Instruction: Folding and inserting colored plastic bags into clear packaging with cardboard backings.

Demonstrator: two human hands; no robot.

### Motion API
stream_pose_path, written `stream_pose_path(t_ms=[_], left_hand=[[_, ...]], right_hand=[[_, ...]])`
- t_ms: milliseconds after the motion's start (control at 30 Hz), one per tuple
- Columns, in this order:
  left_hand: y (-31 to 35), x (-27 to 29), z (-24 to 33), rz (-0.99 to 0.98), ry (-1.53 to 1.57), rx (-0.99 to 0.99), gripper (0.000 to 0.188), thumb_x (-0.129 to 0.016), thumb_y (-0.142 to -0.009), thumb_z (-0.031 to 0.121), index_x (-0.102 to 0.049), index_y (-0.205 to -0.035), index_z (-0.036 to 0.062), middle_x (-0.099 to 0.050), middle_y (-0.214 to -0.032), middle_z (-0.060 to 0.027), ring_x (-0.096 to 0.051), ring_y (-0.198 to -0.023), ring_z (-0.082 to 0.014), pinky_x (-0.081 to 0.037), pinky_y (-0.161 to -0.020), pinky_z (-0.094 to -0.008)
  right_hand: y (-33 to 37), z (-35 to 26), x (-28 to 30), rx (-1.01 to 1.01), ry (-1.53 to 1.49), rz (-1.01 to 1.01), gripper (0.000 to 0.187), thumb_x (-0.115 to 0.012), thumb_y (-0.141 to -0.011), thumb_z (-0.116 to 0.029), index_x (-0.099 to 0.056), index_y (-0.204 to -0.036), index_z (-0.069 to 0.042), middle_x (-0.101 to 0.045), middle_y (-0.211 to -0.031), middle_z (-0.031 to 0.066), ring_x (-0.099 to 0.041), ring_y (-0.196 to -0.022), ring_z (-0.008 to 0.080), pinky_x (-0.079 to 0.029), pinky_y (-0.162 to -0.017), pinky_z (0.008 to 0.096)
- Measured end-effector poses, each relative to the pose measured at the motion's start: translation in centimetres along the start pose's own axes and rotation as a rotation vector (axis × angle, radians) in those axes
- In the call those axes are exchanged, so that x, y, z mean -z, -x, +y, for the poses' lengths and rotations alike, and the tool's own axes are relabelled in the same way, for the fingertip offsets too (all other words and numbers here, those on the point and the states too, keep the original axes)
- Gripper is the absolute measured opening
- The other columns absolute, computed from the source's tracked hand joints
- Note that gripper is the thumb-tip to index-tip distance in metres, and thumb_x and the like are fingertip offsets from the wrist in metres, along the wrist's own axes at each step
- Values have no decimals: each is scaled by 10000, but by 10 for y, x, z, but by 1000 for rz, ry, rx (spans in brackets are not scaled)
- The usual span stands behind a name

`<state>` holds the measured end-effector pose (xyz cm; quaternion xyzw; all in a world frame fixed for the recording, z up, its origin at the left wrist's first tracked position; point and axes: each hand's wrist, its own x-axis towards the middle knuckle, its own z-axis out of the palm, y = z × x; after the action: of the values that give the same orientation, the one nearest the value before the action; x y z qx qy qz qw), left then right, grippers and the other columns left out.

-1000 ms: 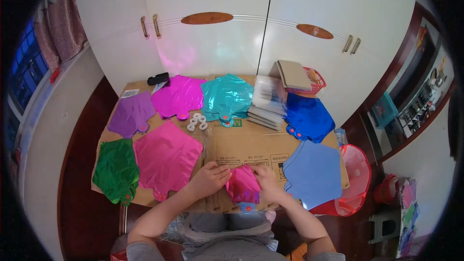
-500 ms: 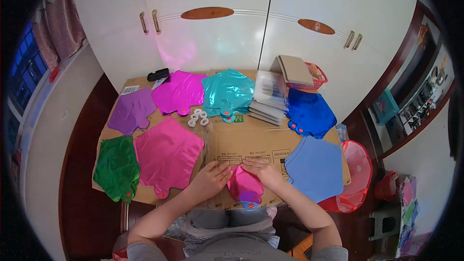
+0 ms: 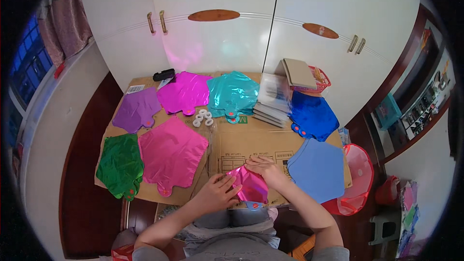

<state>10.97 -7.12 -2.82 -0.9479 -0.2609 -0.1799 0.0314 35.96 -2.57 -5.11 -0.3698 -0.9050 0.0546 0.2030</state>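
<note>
1. Your left hand point(image 3: 218, 193) touches the left edge of the small, folded pink foil piece point(image 3: 252, 189); its fingers lie over that edge. You cannot tell from this view whether the thumb pinches from beneath.
2. Your right hand point(image 3: 265, 170) rests along the upper edge of the same piece, fingers close together and pointing left. Its grip, pinching or only pressing, is also hidden.
3. The pink piece lies between your hands, close to the near edge of the cardboard-covered table point(image 3: 232, 141). A light blue tab point(image 3: 254, 206) sticks out below it, on your side.
4. To your left lie a large pink sheet point(image 3: 173, 152) and, at its left, a green sheet point(image 3: 119, 163).
5. Farther back, from left to right, are a purple sheet point(image 3: 137, 110), a magenta sheet point(image 3: 186, 92) and a teal sheet point(image 3: 233, 93), with small white rings point(image 3: 203, 117) just in front of the last two.
6. Clear plastic sleeves point(image 3: 274, 91) stand beside the teal one.
7. To your right, a light blue stack point(image 3: 317, 171) lies in front of a dark blue sheet point(image 3: 316, 112).
</note>
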Motion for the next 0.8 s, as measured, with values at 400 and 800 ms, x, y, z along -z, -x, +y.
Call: stream_pose_path(t_ms=[400, 800], left_hand=[[7, -5, 2, -23, -12, 2, 450, -627, -793, 397, -613, -1126, 96, -585, -1157, -181, -554, -1093, -291, -374, -955, -479], [9, -15, 26, 0, -3, 64, 491, -627, -810, 355, -565, -1172, 30, -537, -1253, -143, -498, -1184, -252, -361, -1018, -421]], right_hand=[[20, -8, 17, 205, 78, -119, 452, -509, -777, -128, -565, -1221, -66, -550, -1280, 72, -490, -1221, 198, -327, -1084, 349], [22, -6, 16, 129, -76, -195, 513, -502, -780, -109, -495, -1288, -41, -482, -1346, 112, -399, -1298, 244, -251, -1121, 416]])
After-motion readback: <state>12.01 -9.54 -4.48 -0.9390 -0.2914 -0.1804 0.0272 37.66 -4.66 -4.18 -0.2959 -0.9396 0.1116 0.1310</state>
